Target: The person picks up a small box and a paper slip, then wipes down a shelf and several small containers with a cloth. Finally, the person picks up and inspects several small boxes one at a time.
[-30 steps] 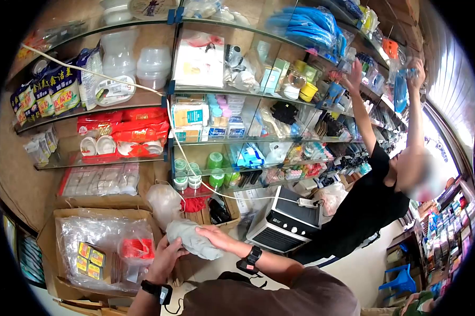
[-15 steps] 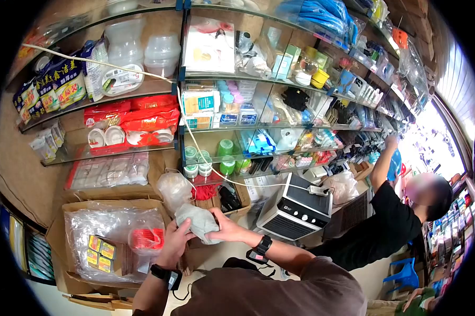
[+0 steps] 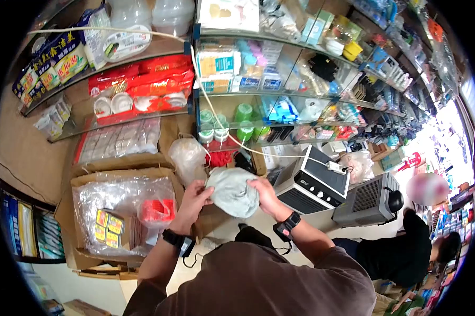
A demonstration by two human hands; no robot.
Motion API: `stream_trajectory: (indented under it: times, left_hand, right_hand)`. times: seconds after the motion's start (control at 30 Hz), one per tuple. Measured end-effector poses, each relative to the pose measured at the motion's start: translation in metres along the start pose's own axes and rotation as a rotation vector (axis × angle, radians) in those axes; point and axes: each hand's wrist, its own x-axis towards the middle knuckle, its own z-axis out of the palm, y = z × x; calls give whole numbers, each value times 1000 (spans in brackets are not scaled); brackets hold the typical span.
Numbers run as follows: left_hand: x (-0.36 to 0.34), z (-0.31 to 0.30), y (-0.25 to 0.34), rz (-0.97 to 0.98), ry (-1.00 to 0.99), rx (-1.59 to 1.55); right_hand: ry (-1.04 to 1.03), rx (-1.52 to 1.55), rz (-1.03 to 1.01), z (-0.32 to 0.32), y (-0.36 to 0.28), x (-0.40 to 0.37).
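A grey-green cloth point(image 3: 233, 193), spread wider than a bundle, hangs between my two hands in front of my chest. My left hand point(image 3: 196, 197) pinches its left edge, fingers closed on it. At the right edge my right hand point(image 3: 266, 194) grips the fabric, thumb and fingers together. Just behind the cloth are a whitish plastic bag point(image 3: 187, 158) and a red item point(image 3: 220, 158) in a box. Each wrist wears a black band with a small device.
An open carton point(image 3: 79, 210) with plastic wrap, yellow packs point(image 3: 109, 227) and a red item stands at left. Glass shelves point(image 3: 142, 116) of goods run across the back. A black-and-white appliance point(image 3: 314, 184) and a grey cooler point(image 3: 365, 200) stand right, near a person in black point(image 3: 401, 255).
The cloth has gone from a crumpled bundle to a wider spread, and my hands are farther apart. The view has shifted. The other person has lowered their raised arm and moved lower right.
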Motion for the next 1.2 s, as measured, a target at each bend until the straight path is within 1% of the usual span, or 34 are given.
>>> stream_trajectory:
  times: [0.03, 0.07, 0.13, 0.23, 0.33, 0.37, 0.43, 0.47, 0.5, 0.57, 0.6, 0.67, 0.7, 0.8, 0.83, 0.93, 0.97, 1.07, 1.2]
  left_hand:
    - [5, 6, 5, -19, 4, 27]
    - [8, 12, 12, -58, -17, 30]
    - [4, 33, 39, -132, -62, 35]
    - [15, 67, 57, -21, -171, 103]
    - [55, 83, 51, 180, -237, 258]
    - [64, 91, 54, 173, -216, 256]
    - [88, 95, 55, 294, -169, 425]
    - [102, 94, 52, 352, -145, 509]
    - [116, 95, 53, 323, -121, 526]
    - [132, 96, 55, 153, -102, 556]
    - [138, 100, 59, 68, -92, 568]
    - [153, 107, 58, 125, -23, 466]
    - [160, 111, 57, 150, 8, 415]
    - [179, 116, 59, 104, 38, 257]
    - [187, 116, 53, 169, 84, 257]
    - [205, 118, 53, 208, 59, 405]
    - [209, 120, 55, 181, 28, 487]
    - [222, 122, 54, 244, 42, 865]
    - [207, 162, 75, 398, -70, 1070]
  right_hand:
    - [101, 5, 8, -9, 5, 10]
    - [101, 154, 37, -16, 9, 21]
    - [63, 234, 59, -19, -2, 31]
    - [-33, 320, 174, -12, -30, 42]
    - [-163, 368, 228, -18, -58, 57]
    - [-224, 396, 242, -21, -65, 61]
    - [-329, 434, 275, -35, -72, 73]
    - [-344, 448, 285, -42, -71, 81]
    - [-360, 462, 297, -49, -71, 88]
    - [-387, 475, 302, -63, -76, 98]
    - [-363, 402, 251, -70, -77, 101]
    - [-308, 261, 151, -85, -77, 107]
    - [-369, 224, 88, -77, -100, 96]
    - [-244, -141, -72, -104, -100, 114]
    - [-178, -108, -58, -111, -99, 122]
    - [-35, 18, -58, -136, -91, 146]
    - [25, 55, -102, -140, -88, 152]
    - [105, 144, -8, -139, -109, 157]
    - [71, 46, -1, -148, -109, 177]
